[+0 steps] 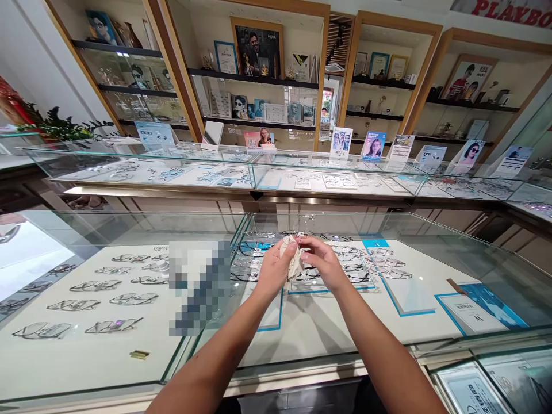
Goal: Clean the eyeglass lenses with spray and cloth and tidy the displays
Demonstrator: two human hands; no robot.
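Above the glass counter, my left hand [273, 269] is closed around a crumpled cream cloth [294, 261], the thumb pressed on its front. My right hand [321, 260] is just to the right, its fingers bent and pinched at the cloth's upper right edge. A thin reddish rim [298, 238] shows between the fingertips and looks like part of a pair of eyeglasses; the cloth and fingers hide most of it. Below and behind the hands, rows of eyeglasses [353, 277] lie inside the display case [328, 339].
On the left, more eyeglasses [73, 305] and a small gold clip-like piece [140, 355] are in the neighbouring case. A blue-and-white card [468, 307] lies at the right. Behind runs another glass showcase [254, 172] with standing signs, backed by wooden shelves [259, 75].
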